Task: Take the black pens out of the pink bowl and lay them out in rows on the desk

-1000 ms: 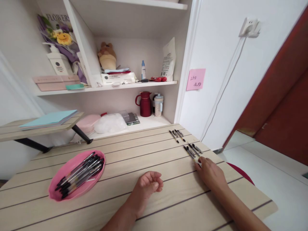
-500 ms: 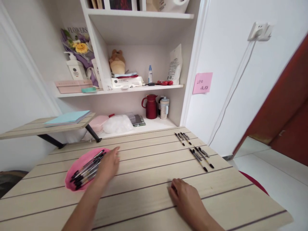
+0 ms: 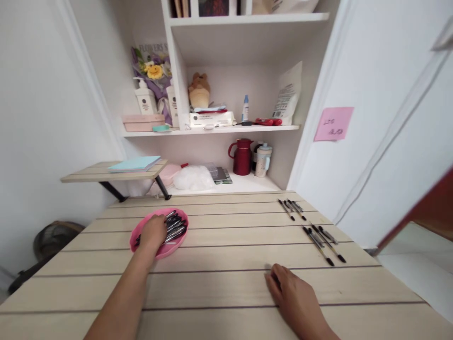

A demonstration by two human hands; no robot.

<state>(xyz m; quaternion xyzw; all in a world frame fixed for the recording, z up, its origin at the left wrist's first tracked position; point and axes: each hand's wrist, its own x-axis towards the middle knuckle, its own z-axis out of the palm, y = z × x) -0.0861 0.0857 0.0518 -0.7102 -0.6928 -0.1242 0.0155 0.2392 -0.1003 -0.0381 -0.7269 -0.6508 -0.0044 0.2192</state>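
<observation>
My left hand [image 3: 154, 232] reaches into a pink bowl [image 3: 169, 252] at the table's left side. Clear-barrelled pens with black ends [image 3: 175, 227] lie in that bowl, beside and partly under the hand. Its fingertips are hidden, so a grip on any pen cannot be made out. My right hand [image 3: 294, 293] rests on the table near the front, fingers curled in, with nothing visible in them. Beyond it, to the right, black-tipped pens and shorter pieces lie in two groups, a nearer group [image 3: 322, 243] and a farther group [image 3: 292, 209].
A small raised stand [image 3: 81, 174] holding blue paper [image 3: 136, 163] is at the back left. Behind the table, a white shelf [image 3: 244, 130] carries bottles, a plush toy and packets; a red jug [image 3: 242, 158] and a cup [image 3: 262, 161] stand below it.
My left hand has gone from the bowl's right edge to inside it, and the pens there have shifted rightward. The camera has turned left. My right hand stays curled on the table.
</observation>
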